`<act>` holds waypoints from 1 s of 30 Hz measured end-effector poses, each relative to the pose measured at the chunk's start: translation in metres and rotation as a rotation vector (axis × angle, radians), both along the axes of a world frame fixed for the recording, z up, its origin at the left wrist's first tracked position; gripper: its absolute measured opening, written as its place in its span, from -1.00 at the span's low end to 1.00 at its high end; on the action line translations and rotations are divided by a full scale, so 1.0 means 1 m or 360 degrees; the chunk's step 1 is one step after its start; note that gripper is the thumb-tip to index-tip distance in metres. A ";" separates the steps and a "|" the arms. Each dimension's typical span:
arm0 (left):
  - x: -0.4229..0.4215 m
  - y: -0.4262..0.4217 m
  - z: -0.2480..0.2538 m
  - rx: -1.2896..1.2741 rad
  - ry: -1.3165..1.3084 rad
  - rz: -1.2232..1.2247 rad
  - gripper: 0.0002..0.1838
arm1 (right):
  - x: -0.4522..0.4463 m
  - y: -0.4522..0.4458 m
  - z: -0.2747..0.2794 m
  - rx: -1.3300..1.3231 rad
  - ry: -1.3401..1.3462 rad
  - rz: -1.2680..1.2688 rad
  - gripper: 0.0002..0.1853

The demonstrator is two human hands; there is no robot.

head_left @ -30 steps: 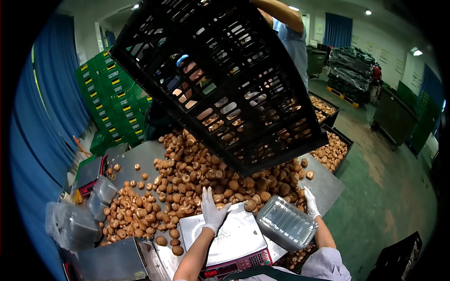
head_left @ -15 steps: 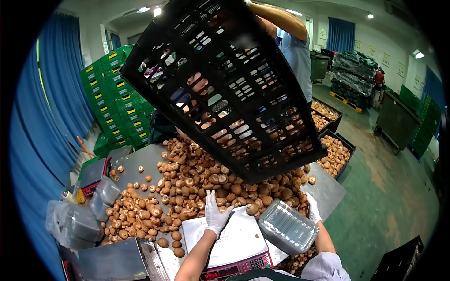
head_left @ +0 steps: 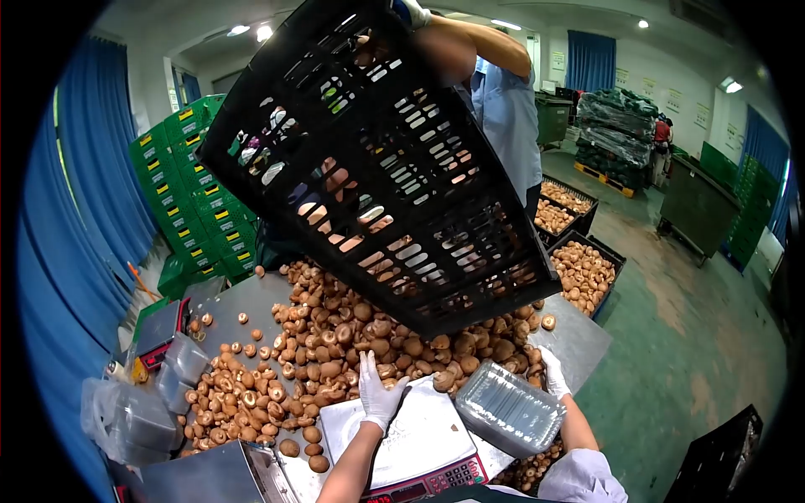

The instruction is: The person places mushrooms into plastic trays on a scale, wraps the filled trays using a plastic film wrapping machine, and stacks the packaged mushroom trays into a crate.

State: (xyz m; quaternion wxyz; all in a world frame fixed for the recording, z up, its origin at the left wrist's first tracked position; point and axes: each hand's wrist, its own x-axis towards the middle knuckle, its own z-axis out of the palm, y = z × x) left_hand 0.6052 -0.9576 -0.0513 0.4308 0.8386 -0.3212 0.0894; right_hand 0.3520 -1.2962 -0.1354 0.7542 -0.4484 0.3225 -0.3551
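Observation:
My left hand [head_left: 381, 394], in a white glove, is open with fingers spread against the near edge of a heap of brown mushrooms [head_left: 335, 335]. It is over the back of a white weighing scale [head_left: 428, 432]. My right hand [head_left: 555, 373], gloved too, lies open along the heap's right edge, fingers stretched out. Next to it, a clear plastic tray [head_left: 511, 408] rests tilted at the scale's right side. Above the heap a large black slatted crate [head_left: 377, 184] is tipped, its lower edge close over the mushrooms. A co-worker's gloved hand [head_left: 412, 12] grips its top.
Clear plastic trays [head_left: 126, 419] and another scale [head_left: 161, 331] stand at left on the metal table [head_left: 579, 331]. Green crates [head_left: 189, 193] are stacked behind. Black crates of mushrooms [head_left: 583, 272] sit on the floor at right, with a wrapped pallet load [head_left: 616, 134] farther back.
The black crate appears slightly farther left, and the whole view has shifted a little. Both my hands stay at the edge of the mushroom heap.

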 end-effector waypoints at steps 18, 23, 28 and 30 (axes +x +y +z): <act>-0.001 0.000 0.001 0.0048 0.0047 0.0008 0.08 | -0.004 0.007 0.011 -0.0156 0.0159 0.0024 -0.57; -0.001 0.000 0.001 0.0022 0.0006 -0.0008 0.08 | -0.005 0.014 0.021 -0.0222 0.0221 0.0039 -0.56; -0.001 0.000 0.001 0.0018 -0.0015 0.0005 0.08 | -0.006 -0.004 -0.006 -0.0268 0.0192 0.0067 -0.56; -0.001 0.000 -0.001 0.0010 -0.0002 0.0002 0.07 | -0.007 0.003 0.005 -0.0361 0.0269 0.0065 -0.56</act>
